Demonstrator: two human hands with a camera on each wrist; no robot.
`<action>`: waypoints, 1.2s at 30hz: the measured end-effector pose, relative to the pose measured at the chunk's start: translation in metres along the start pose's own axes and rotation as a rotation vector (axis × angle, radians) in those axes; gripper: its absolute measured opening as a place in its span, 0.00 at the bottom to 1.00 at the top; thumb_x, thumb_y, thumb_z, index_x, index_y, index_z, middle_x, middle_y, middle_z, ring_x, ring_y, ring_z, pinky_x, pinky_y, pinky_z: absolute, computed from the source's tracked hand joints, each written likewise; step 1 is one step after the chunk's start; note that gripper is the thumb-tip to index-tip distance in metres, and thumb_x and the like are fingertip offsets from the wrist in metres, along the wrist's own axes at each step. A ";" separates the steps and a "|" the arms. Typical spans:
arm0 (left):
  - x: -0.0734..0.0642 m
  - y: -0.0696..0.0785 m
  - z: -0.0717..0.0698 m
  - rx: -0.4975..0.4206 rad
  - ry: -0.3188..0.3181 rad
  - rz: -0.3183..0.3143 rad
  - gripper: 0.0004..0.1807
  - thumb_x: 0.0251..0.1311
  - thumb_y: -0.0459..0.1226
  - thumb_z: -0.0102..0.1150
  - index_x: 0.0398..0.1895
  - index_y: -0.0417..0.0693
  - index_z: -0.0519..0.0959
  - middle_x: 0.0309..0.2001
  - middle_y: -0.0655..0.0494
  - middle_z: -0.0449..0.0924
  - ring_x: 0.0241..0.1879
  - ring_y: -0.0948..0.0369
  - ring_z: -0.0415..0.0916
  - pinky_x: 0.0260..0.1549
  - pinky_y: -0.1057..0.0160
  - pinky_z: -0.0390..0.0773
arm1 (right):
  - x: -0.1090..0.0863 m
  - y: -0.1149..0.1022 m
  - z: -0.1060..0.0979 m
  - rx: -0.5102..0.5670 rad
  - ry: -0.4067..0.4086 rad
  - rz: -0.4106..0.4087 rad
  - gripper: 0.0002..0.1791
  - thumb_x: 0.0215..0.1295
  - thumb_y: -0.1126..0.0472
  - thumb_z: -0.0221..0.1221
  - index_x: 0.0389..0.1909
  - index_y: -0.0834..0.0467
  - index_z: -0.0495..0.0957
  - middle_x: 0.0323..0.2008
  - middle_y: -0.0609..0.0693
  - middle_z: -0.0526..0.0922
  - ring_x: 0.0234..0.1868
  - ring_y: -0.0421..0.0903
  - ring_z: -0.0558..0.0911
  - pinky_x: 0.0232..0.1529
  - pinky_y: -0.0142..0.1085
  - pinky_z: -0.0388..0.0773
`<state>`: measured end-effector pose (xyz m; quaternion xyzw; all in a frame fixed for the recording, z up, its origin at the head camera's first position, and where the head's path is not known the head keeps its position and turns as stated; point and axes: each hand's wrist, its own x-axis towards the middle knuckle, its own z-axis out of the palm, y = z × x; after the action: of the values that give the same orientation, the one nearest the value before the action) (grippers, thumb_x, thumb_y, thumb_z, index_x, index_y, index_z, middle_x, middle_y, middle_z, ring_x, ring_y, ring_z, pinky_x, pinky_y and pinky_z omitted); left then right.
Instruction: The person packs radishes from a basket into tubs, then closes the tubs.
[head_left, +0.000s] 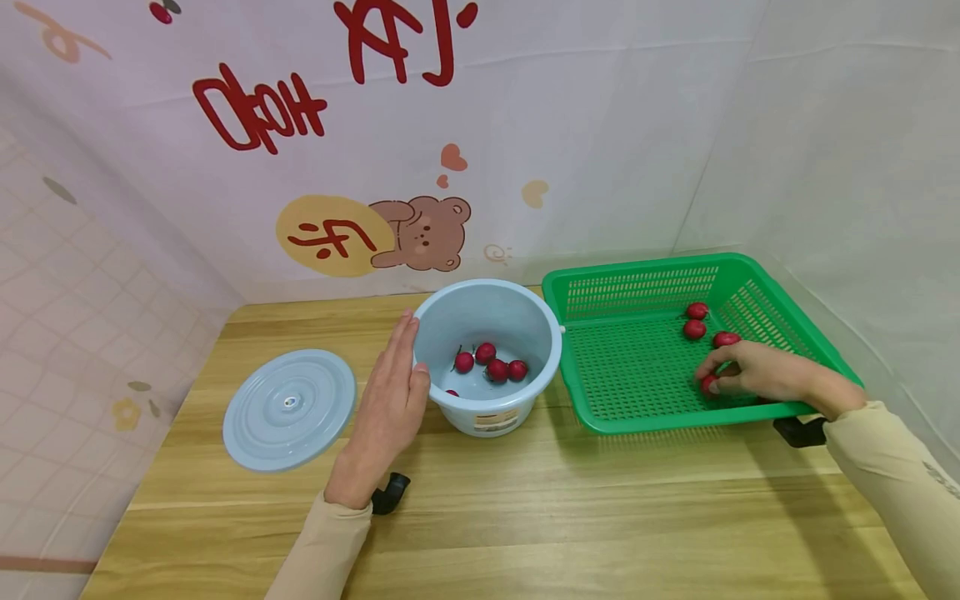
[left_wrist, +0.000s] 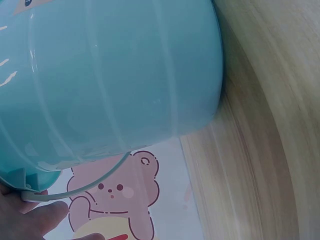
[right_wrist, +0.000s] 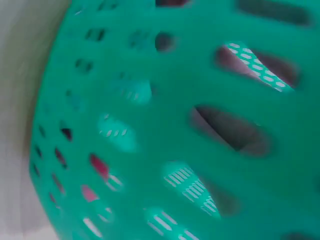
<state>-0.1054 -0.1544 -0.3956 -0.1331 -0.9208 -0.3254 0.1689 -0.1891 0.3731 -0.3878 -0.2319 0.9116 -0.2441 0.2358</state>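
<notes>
1. My right hand, well to the right of the blue bucket, pinches a red radish between thumb and fingers, low inside the green basket.
2. My left hand lies along the left side of the bucket, fingers straight and touching its rim; the left wrist view shows fingertips by one end of the thin bucket handle.
3. Three loose radishes show near my right hand, in the half of the basket farther from the bucket.
4. The basket stands just to the right of the bucket, its slotted wall filling most of the right wrist view.
5. Inside the bucket I see five more radishes on the bottom, one mostly hidden by the front rim; a label is on the bucket's front.
6. A round blue lid lies flat to the left of the bucket, beyond my left hand.
7. The wooden counter runs under the bucket, and behind it hangs a pale cloth with a printed bear.
</notes>
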 end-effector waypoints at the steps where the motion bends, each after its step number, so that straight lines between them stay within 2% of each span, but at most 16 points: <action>1: 0.000 0.000 0.000 -0.001 0.001 0.001 0.33 0.76 0.40 0.37 0.82 0.40 0.54 0.83 0.53 0.48 0.80 0.52 0.50 0.76 0.42 0.55 | -0.001 -0.002 0.000 -0.006 0.017 0.002 0.14 0.70 0.61 0.64 0.54 0.60 0.84 0.47 0.46 0.87 0.44 0.41 0.82 0.41 0.34 0.80; 5: 0.000 -0.001 0.000 -0.002 0.005 0.005 0.33 0.76 0.40 0.37 0.82 0.40 0.54 0.83 0.52 0.48 0.80 0.52 0.50 0.76 0.42 0.55 | -0.006 -0.009 -0.001 -0.013 0.072 0.011 0.14 0.71 0.59 0.64 0.55 0.57 0.84 0.47 0.44 0.87 0.43 0.38 0.82 0.41 0.34 0.79; 10: 0.000 -0.001 0.000 -0.004 0.004 0.006 0.33 0.76 0.40 0.37 0.82 0.39 0.54 0.83 0.52 0.48 0.80 0.52 0.49 0.76 0.42 0.55 | -0.012 -0.021 -0.001 -0.010 0.124 0.002 0.13 0.73 0.58 0.63 0.55 0.54 0.84 0.48 0.43 0.87 0.46 0.38 0.84 0.42 0.34 0.80; 18: 0.000 0.000 0.000 -0.005 0.000 -0.001 0.33 0.76 0.39 0.38 0.82 0.39 0.54 0.83 0.50 0.49 0.80 0.52 0.50 0.76 0.43 0.54 | -0.022 -0.039 0.001 -0.055 0.255 -0.083 0.12 0.71 0.63 0.64 0.53 0.50 0.84 0.45 0.38 0.86 0.44 0.33 0.83 0.41 0.32 0.81; 22: 0.000 0.001 0.000 -0.006 -0.004 -0.002 0.33 0.76 0.39 0.37 0.82 0.39 0.54 0.83 0.50 0.49 0.81 0.52 0.49 0.76 0.43 0.54 | -0.028 -0.046 0.003 -0.069 0.323 -0.132 0.13 0.71 0.64 0.64 0.51 0.45 0.84 0.46 0.36 0.86 0.45 0.31 0.83 0.41 0.28 0.80; 28: 0.000 0.001 -0.001 -0.006 -0.001 -0.002 0.33 0.76 0.39 0.38 0.82 0.39 0.54 0.83 0.50 0.49 0.81 0.52 0.49 0.76 0.43 0.54 | -0.036 -0.058 0.006 -0.108 0.400 -0.141 0.14 0.72 0.61 0.64 0.52 0.39 0.83 0.46 0.34 0.85 0.45 0.29 0.81 0.41 0.23 0.76; 36: 0.000 0.002 -0.001 -0.007 -0.002 -0.010 0.33 0.76 0.39 0.38 0.82 0.40 0.54 0.83 0.51 0.48 0.80 0.52 0.50 0.76 0.42 0.54 | -0.045 -0.077 0.013 -0.035 0.479 -0.150 0.15 0.70 0.64 0.65 0.52 0.42 0.84 0.45 0.36 0.86 0.46 0.29 0.81 0.46 0.17 0.70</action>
<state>-0.1050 -0.1540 -0.3936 -0.1295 -0.9206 -0.3290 0.1657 -0.1227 0.3333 -0.3409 -0.2387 0.9257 -0.2933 -0.0097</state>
